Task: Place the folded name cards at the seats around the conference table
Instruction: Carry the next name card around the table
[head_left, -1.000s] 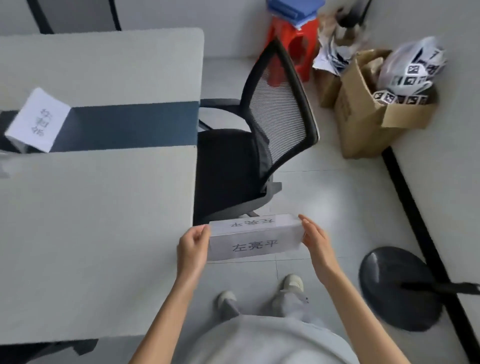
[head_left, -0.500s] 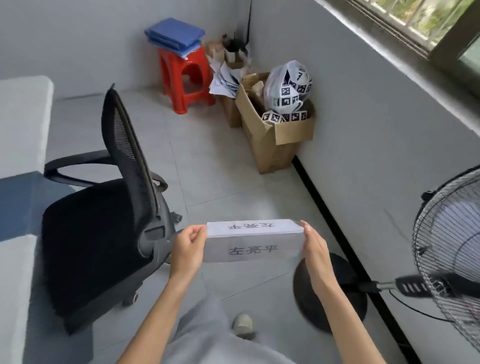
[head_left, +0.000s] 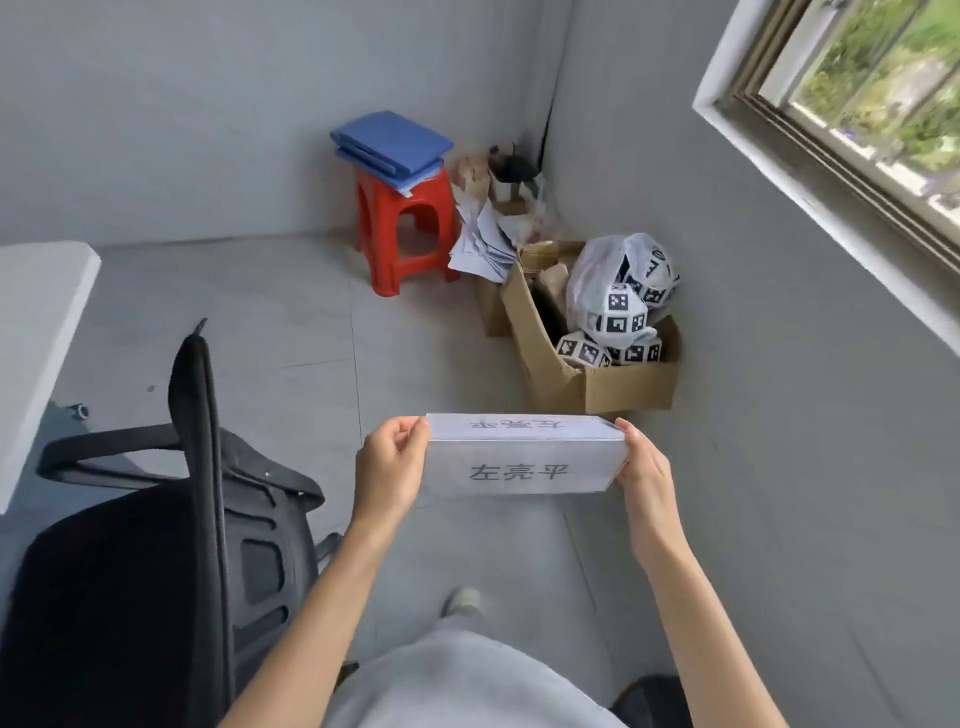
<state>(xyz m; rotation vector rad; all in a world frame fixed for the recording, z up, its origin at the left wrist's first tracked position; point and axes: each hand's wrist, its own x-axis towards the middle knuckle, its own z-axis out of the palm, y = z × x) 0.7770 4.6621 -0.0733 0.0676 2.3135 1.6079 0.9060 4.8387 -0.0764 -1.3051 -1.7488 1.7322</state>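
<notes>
1. Corner of the room is now filling the view, where half a second ago the standing fan was showing at the right; the fan is gone from sight, a window (head_left: 857, 88) is coming in at top right, and the black mesh office chair (head_left: 156, 545) is sitting lower left; the white tabletop (head_left: 36, 332) is showing only as a sliver at the left edge.
2. Left hand (head_left: 389, 467) and right hand (head_left: 647, 467) are each pinching one end of the folded white paper name card (head_left: 522, 457), fingers curled closed on its edges; the tent-shaped card is being held in the air above the grey tiled floor (head_left: 291, 322), printed dark characters facing the person.
3. Beyond it, a glossy red plastic stool (head_left: 400, 228) is carrying flat blue folders (head_left: 392, 143); a brown cardboard box (head_left: 597, 379) is holding white faceted shapes with black square markers (head_left: 618, 312).
</notes>
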